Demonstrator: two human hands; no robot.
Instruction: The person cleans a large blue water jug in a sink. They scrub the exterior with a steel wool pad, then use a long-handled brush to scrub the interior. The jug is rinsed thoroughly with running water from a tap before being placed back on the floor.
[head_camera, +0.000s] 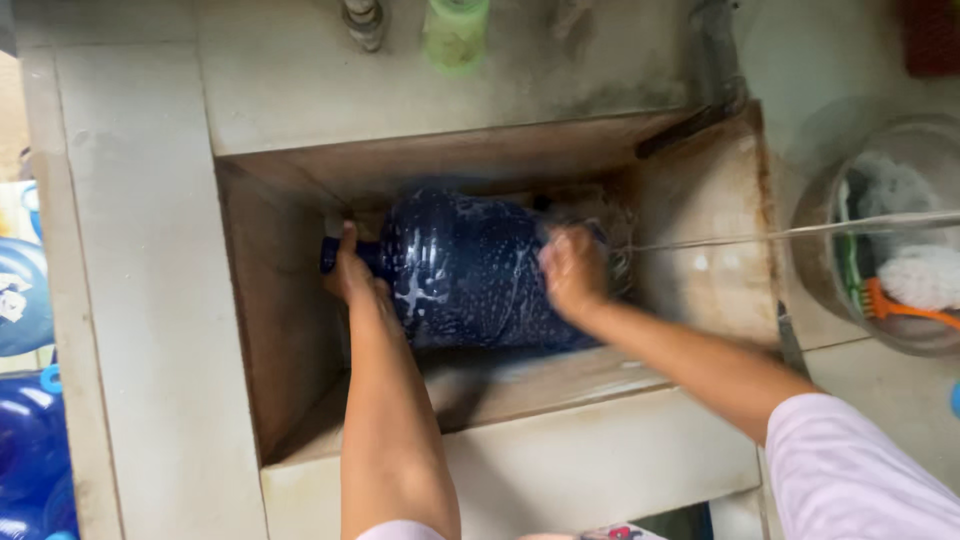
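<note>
A large dark blue water jug (470, 270) lies on its side in a deep concrete sink (300, 120), streaked with soap foam. My left hand (350, 272) grips its neck at the left end. My right hand (572, 270) presses on the jug's right part and is blurred by motion; whether it holds a cloth or sponge I cannot tell. A thin stream of water (780, 235) runs in from the right toward the jug.
A green bottle (455, 30) and a metal tap (364, 20) stand on the sink's back ledge. A clear bowl (890, 240) at the right holds brushes and a sponge. More blue jugs (25, 430) sit at the left edge.
</note>
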